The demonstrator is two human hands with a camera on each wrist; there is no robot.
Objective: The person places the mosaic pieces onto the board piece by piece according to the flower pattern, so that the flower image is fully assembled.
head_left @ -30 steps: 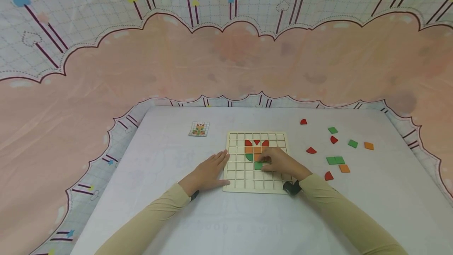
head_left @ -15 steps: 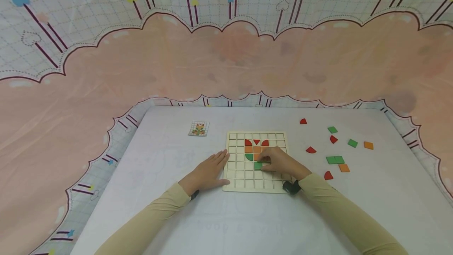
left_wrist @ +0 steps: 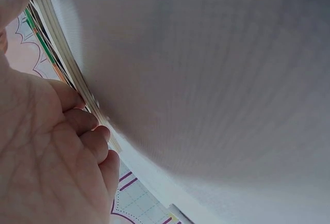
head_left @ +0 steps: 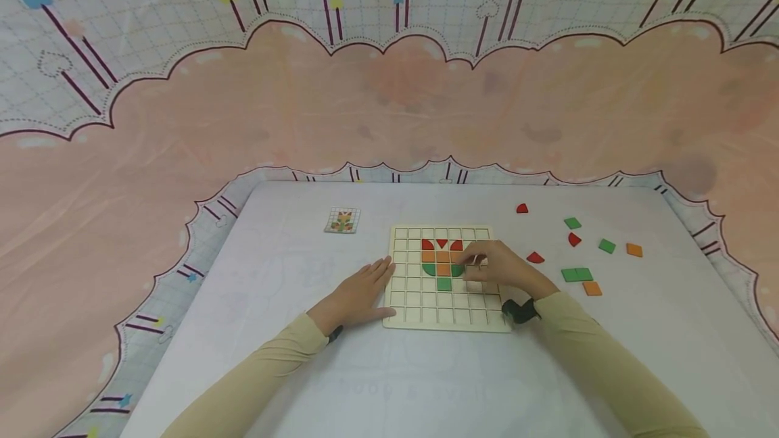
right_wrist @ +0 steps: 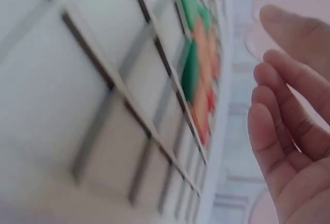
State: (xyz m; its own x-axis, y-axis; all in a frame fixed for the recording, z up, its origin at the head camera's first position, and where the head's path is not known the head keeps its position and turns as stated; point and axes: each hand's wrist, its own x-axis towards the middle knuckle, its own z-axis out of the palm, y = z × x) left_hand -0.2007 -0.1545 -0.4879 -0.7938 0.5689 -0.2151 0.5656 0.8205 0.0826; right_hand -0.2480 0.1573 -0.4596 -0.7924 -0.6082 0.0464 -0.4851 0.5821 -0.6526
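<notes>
A pale wooden grid board (head_left: pixel 414 309) lies on the table in front of me. In it sits a flower-like pattern: red pieces (head_left: pixel 456 246) on top, orange squares (head_left: pixel 443 269) below, green quarter-rounds (head_left: pixel 429 269) at both sides and a green square (head_left: pixel 444 284) beneath. My left hand (head_left: pixel 359 293) rests at the board's left edge, fingertips and thumb touching it. Just right of the pattern, my right hand (head_left: pixel 502 269) hovers beside the right-hand green quarter-round (head_left: pixel 457 270). The right wrist view shows that hand's fingers (right_wrist: pixel 265 121) loosely bent, with nothing between them and the thumb.
Loose red, green and orange pieces lie to the right, among them a green pair (head_left: pixel 576 274) and an orange square (head_left: pixel 634 250). A small picture card (head_left: pixel 343 220) with a flower on a grid lies behind the board to the left. Patterned cloth (head_left: pixel 389 107) hangs behind.
My right hand has shifted right, uncovering the green quarter-round at the pattern's right side. One loose red piece at the front right is now hidden by the sleeve. My left hand stays put.
</notes>
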